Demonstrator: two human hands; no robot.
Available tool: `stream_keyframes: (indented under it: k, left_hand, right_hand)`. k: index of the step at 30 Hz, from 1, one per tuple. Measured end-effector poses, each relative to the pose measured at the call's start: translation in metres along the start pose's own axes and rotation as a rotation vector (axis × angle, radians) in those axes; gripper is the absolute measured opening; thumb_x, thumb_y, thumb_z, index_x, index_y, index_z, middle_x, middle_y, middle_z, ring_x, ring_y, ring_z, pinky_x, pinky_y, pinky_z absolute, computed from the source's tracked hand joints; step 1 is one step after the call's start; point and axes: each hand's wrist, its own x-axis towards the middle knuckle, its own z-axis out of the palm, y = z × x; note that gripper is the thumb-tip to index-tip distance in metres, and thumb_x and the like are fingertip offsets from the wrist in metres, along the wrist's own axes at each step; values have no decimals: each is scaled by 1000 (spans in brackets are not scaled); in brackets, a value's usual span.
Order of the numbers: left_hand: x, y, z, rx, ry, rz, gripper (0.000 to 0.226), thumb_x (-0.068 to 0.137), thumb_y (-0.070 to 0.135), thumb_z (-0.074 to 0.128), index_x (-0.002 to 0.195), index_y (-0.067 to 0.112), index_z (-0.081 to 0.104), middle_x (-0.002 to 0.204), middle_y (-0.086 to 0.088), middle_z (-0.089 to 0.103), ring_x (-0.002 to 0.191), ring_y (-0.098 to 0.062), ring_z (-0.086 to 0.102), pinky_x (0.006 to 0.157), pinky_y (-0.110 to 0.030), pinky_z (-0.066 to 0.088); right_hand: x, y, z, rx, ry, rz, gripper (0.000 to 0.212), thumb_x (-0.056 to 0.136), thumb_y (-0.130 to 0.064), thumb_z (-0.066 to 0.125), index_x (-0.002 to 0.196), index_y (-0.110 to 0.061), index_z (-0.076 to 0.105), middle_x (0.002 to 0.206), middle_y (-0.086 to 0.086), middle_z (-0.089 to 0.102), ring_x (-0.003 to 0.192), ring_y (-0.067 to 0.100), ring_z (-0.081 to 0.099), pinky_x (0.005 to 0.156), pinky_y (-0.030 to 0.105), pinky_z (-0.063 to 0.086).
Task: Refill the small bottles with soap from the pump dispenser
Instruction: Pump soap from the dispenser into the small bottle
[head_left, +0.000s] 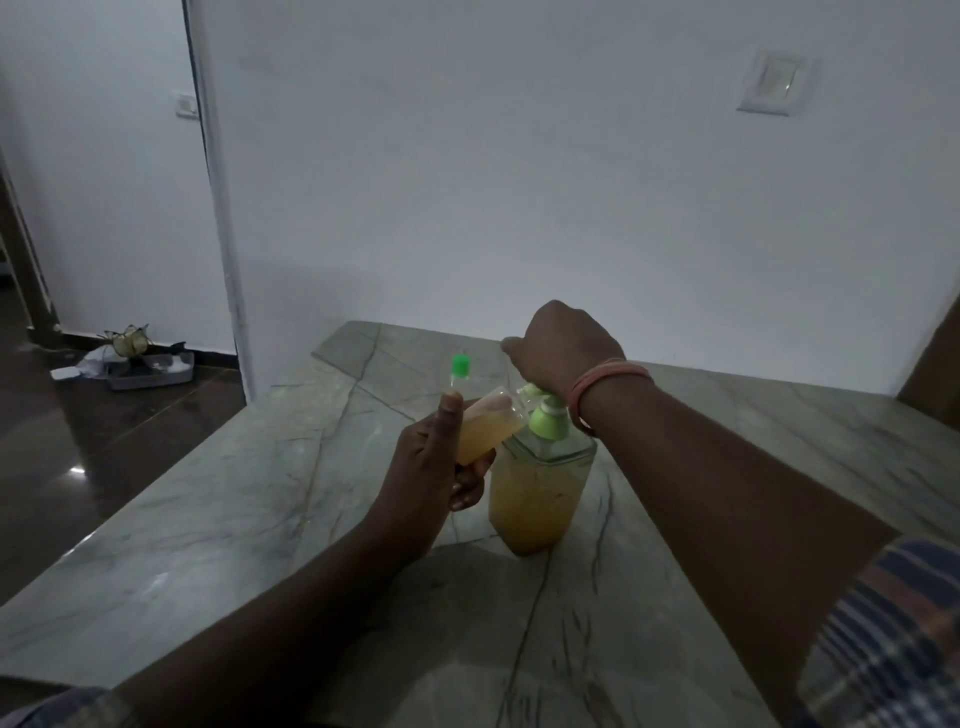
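A clear square pump dispenser (535, 493) stands mid-table, over half full of amber soap, with a green collar and pump head. My right hand (563, 351) rests closed on top of the pump head, hiding most of it. My left hand (441, 478) holds a small clear bottle (485, 428), tilted, its open mouth against the pump's spout; it is partly filled with amber soap. Behind it stands another small bottle with a green cap (459, 370), mostly hidden by my thumb.
The grey-green marble table (218, 519) runs to the white wall behind. Its left edge drops to a dark glossy floor, where a tray of clutter (148, 366) sits by a doorway. A wall switch (774, 83) is at upper right.
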Motion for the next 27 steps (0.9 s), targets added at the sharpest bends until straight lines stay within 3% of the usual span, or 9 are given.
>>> stream_keyframes:
  k: [8,14,19,23,27]
  left_hand:
    - [1,-1,0,39,19,-8,55,86,63,38,118,26,62,58,2,56,45,-9,44,44,-23,37]
    - [4,-4,-2,12,5,-19,53,90,59,38,117,21,61,63,-4,54,45,-10,43,43,-23,37]
    - [1,-3,-2,12,20,-2,57,90,58,39,117,14,61,60,-1,55,44,-11,44,43,-23,37]
    - [3,-3,-3,-4,15,-12,52,90,58,41,112,16,62,61,-4,54,45,-13,43,44,-24,37]
    - [2,-3,-5,12,0,10,47,94,56,39,112,19,64,61,-3,54,47,-13,43,44,-24,37]
  right_hand:
    - [0,-2,-1,-30,-55,-2,25,83,-34,62,66,-16,56,67,1,61,63,20,59,54,26,40]
    - [1,2,7,58,-10,31,27,84,-33,59,64,-14,58,66,3,64,64,23,62,53,25,40]
    - [-1,-2,-1,-35,-44,-12,24,84,-33,61,67,-17,55,68,1,59,63,19,57,54,26,39]
    - [1,-2,1,-46,23,-22,30,86,-38,59,66,-17,52,67,1,56,61,19,54,56,27,39]
    - [0,2,4,1,-23,41,25,82,-32,63,65,-15,55,67,3,60,66,24,61,52,26,37]
